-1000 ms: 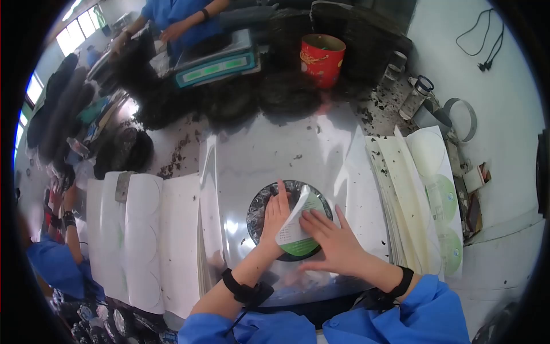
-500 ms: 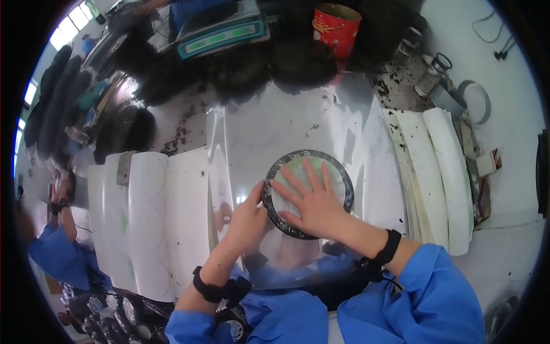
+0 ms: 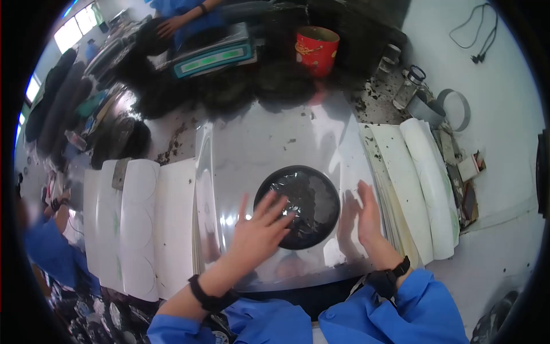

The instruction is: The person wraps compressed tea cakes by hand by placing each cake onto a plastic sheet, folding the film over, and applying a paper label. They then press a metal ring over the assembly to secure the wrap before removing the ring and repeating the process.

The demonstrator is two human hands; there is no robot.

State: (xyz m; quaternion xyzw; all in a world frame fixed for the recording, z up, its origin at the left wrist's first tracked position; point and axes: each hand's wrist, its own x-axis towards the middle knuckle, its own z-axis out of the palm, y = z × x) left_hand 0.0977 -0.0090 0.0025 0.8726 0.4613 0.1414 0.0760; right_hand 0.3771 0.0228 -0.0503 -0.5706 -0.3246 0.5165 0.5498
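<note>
A round black disc (image 3: 314,209) with crinkled shiny film on its upper face lies on a smooth reflective sheet (image 3: 260,135) in front of me. My left hand (image 3: 258,232) is over the disc's left part, fingers spread, the fingertips overlapping the film. To the right of the disc, my right hand (image 3: 371,221) is held on edge above the sheet, fingers stretched out, apart from the disc and holding nothing.
Paper stacks (image 3: 139,229) flank the sheet on the left, with more paper (image 3: 395,178) on the right. A teal-framed device (image 3: 213,61), a red bucket (image 3: 317,49) and a clear jar (image 3: 408,89) stand farther back. A co-worker's hand (image 3: 172,26) is at the back; another person's sleeve (image 3: 57,252) is at left.
The disc showed a pale green round face under my right hand; now its dark, film-covered face is up. My right hand has moved off to the right, and my left hand onto the disc.
</note>
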